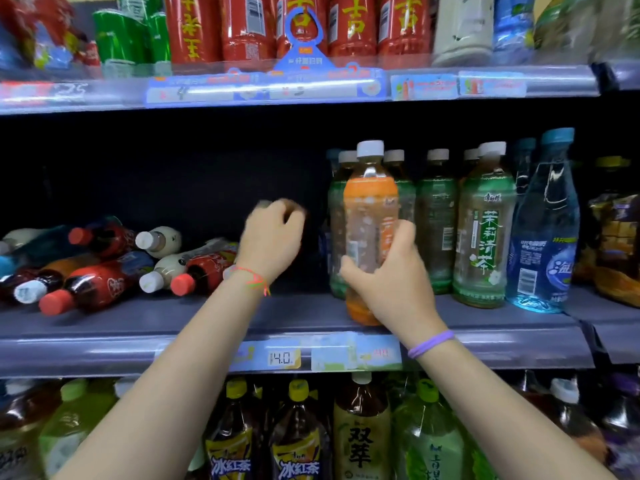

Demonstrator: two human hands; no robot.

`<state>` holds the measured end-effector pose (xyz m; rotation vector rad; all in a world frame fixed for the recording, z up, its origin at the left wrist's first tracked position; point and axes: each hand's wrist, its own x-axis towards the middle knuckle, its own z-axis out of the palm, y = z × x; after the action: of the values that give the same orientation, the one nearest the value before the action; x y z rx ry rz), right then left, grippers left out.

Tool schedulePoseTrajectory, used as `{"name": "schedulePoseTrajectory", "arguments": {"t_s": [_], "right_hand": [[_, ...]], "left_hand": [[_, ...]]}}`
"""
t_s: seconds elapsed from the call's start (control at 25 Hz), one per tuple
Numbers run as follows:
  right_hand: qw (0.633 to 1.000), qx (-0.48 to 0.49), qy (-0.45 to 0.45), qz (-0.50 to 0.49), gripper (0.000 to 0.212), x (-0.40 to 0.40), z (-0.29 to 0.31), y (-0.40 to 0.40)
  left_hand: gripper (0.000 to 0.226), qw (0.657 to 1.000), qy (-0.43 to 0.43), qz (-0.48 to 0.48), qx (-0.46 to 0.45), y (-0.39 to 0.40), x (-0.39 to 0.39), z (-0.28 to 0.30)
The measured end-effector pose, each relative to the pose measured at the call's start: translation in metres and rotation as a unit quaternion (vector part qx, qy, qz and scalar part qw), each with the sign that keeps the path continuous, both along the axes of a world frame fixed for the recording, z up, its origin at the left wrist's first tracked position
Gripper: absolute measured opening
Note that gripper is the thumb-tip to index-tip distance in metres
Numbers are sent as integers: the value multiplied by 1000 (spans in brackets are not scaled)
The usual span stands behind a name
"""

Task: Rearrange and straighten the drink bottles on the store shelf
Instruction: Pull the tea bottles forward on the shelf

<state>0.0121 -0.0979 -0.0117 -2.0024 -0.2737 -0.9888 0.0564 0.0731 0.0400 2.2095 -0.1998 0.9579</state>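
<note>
My right hand [388, 282] grips an orange-labelled tea bottle [370, 216] with a white cap. It stands upright at the front edge of the middle shelf [138, 323], in front of a row of green-labelled tea bottles [483, 230]. My left hand [273, 237] hovers in the dark gap to the left of that bottle, fingers curled, blurred, with nothing visible in it. Further left, several red-capped cola bottles [97, 285] and white-capped bottles [162, 268] lie tipped over in a heap on the same shelf.
A tall blue water bottle [543, 230] stands right of the green teas, with dark packets [616, 244] beyond it. Red bottles [349, 26] fill the shelf above. Large tea bottles [298, 434] stand on the shelf below. Price tags [284, 358] line the shelf rail.
</note>
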Motion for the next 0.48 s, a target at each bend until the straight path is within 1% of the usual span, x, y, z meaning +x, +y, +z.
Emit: {"name": "schedulePoseTrajectory", "arguments": {"t_s": [0.04,0.08,0.12,0.16,0.2,0.28,0.36,0.4,0.48], "right_hand": [[998,-22,-24,-57,75,3,-3,-3],[992,-43,-38,-110,85,8,-6,-6],[986,-57,-45,-150,94,11,-8,-6],[981,-64,-55,-177,98,12,-9,-6],[976,-68,-76,-191,100,11,-9,-5],[964,-73,-159,-200,91,9,-11,-1],[941,-87,-264,-190,71,6,-13,8],[933,-98,-299,-177,60,5,-12,12],[931,-132,-310,-139,44,2,-8,23]], "left_hand": [[30,989,38,108,96,13,7,-8],[36,964,107,176,166,25,11,-14],[41,938,181,199,218,34,16,-22],[45,916,233,196,262,40,19,-29],[49,901,257,186,297,44,22,-34],[55,887,250,173,347,48,25,-38],[59,884,244,143,373,49,24,-32],[57,882,245,117,385,49,22,-29],[45,882,240,66,400,50,12,-29]]}}
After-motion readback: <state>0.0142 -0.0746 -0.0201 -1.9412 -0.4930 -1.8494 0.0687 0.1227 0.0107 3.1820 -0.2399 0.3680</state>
